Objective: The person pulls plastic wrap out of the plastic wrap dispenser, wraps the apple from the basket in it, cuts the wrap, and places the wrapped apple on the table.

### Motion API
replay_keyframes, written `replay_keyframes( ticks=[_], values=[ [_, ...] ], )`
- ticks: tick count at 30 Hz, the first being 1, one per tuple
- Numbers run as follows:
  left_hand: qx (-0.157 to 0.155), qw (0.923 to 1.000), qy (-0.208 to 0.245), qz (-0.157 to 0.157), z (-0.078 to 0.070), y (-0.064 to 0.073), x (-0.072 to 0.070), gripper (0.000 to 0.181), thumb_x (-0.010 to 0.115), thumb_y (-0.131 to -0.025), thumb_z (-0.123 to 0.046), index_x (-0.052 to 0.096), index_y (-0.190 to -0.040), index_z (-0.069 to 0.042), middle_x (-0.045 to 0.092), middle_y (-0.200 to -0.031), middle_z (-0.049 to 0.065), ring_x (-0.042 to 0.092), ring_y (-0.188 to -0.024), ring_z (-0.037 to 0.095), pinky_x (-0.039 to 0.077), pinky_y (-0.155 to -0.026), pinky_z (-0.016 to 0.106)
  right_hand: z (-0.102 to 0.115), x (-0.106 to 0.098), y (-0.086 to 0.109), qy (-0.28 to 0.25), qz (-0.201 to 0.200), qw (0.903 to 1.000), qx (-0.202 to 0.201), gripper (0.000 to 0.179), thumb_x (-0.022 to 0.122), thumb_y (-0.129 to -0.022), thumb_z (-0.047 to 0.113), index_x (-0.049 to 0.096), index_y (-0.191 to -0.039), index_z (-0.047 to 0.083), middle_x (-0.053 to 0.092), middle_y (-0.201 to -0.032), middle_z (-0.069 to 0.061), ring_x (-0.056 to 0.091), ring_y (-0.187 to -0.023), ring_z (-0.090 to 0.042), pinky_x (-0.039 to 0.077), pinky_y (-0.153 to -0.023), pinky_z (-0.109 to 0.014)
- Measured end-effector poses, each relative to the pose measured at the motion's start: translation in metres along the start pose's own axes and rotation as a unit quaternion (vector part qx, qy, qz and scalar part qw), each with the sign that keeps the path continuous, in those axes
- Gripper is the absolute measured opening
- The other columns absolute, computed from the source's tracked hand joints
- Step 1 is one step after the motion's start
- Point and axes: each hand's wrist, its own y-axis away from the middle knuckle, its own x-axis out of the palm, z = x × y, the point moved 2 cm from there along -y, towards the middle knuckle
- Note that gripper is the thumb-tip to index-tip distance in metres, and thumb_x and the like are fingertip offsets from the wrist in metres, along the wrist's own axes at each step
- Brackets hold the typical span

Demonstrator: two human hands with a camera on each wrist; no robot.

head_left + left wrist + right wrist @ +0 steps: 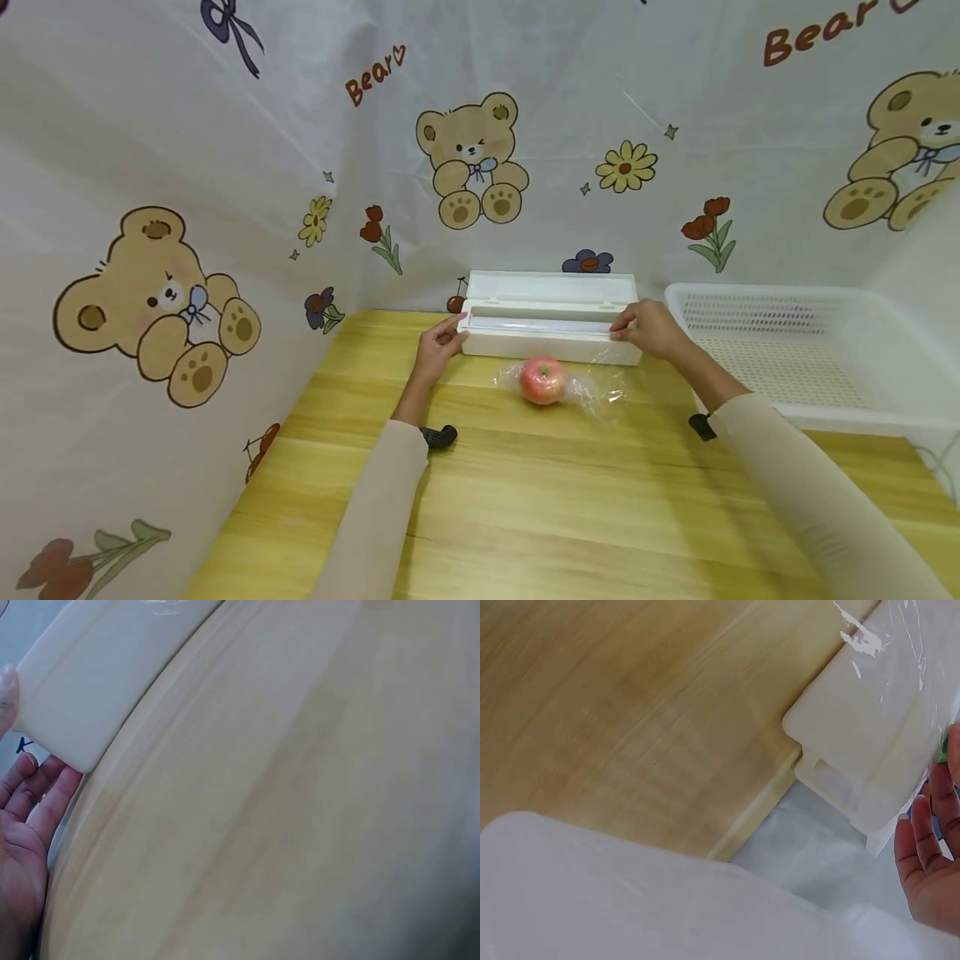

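A white cling film box [551, 347] stands at the back of the table with its lid [551, 287] raised. Inside lies a roll of cling film [540, 325]. My left hand [433, 354] grips the box's left end, thumb at the front. At the right end, my right hand [651, 327] pinches a small green slider [943, 748] on the front edge, mostly hidden by the thumb. Clear film [866, 637] hangs over the box's front. Just before the box, a red apple [543, 381] sits on crumpled clear film [596, 393].
A white plastic basket [757, 292] stands to the right, close to my right forearm. Behind and to the left hangs a bear-print cloth [555, 75]. The wooden table [555, 508] extends toward me.
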Motion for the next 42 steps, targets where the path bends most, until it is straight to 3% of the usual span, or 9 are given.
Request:
replay_keyframes(
  ticks=[8,14,21,24,31,38,42],
  values=[
    [-0.015,0.9998,-0.004,0.011,-0.002,0.003,-0.002,0.044,0.072,-0.094,-0.003,0.060,-0.135,0.008,0.059,-0.088,0.018,0.053,-0.070,0.018,0.052,-0.059,0.026,-0.005,-0.007,0.006,0.021,0.009,0.9997,-0.011,0.004,0.082,-0.082,0.002,0.079,-0.081,0.001,0.074,-0.082,-0.012,0.060,-0.075,-0.025,0.044,-0.065,-0.035],
    [0.000,0.9998,-0.019,0.005,-0.003,0.004,-0.004,0.044,0.072,-0.094,-0.005,0.060,-0.135,0.008,0.060,-0.088,0.014,0.053,-0.070,0.018,0.050,-0.059,0.026,-0.010,-0.012,0.009,0.039,0.004,0.9987,-0.032,0.004,0.082,-0.082,0.002,0.079,-0.079,0.001,0.072,-0.080,-0.009,0.060,-0.074,-0.026,0.045,-0.067,-0.040],
    [0.005,0.9998,-0.014,0.010,-0.002,0.003,-0.005,0.044,0.073,-0.094,-0.006,0.061,-0.134,0.007,0.060,-0.089,0.019,0.052,-0.069,0.017,0.048,-0.058,0.024,-0.014,-0.017,0.011,0.067,0.006,0.9976,-0.015,0.005,0.080,-0.083,-0.001,0.078,-0.079,0.001,0.074,-0.080,-0.011,0.059,-0.075,-0.027,0.047,-0.070,-0.044],
    [0.012,0.9998,-0.018,0.005,0.002,0.001,-0.005,0.043,0.072,-0.094,-0.005,0.061,-0.134,0.007,0.060,-0.087,0.017,0.052,-0.068,0.015,0.047,-0.057,0.023,-0.015,-0.017,0.011,0.073,0.015,0.9970,-0.017,0.005,0.077,-0.085,-0.001,0.078,-0.080,0.001,0.074,-0.080,-0.010,0.060,-0.075,-0.028,0.049,-0.072,-0.047],
    [0.009,0.9998,-0.010,-0.012,0.027,-0.004,-0.003,0.042,0.073,-0.094,-0.007,0.065,-0.134,-0.001,0.059,-0.083,0.009,0.049,-0.066,0.010,0.045,-0.056,0.019,-0.015,-0.019,0.013,0.076,0.024,0.9968,-0.009,0.007,0.076,-0.088,0.001,0.077,-0.082,-0.002,0.075,-0.082,-0.010,0.061,-0.076,-0.027,0.050,-0.072,-0.047],
    [0.006,0.9999,0.007,0.012,-0.001,0.000,-0.001,0.044,0.071,-0.094,-0.001,0.059,-0.134,0.010,0.059,-0.082,0.015,0.049,-0.064,0.016,0.048,-0.056,0.033,-0.018,-0.020,0.013,0.088,0.029,0.9955,-0.024,0.008,0.075,-0.086,-0.004,0.079,-0.084,0.002,0.074,-0.082,-0.009,0.063,-0.081,-0.030,0.052,-0.076,-0.051],
    [0.011,0.9998,0.014,0.004,0.002,-0.002,0.000,0.043,0.071,-0.093,0.001,0.059,-0.134,0.011,0.059,-0.081,0.015,0.052,-0.064,0.018,0.053,-0.057,0.031,-0.017,-0.018,0.013,0.103,0.007,0.9942,-0.033,0.006,0.073,-0.084,-0.005,0.078,-0.083,-0.001,0.074,-0.081,-0.011,0.062,-0.078,-0.029,0.052,-0.075,-0.051]
  ],
)
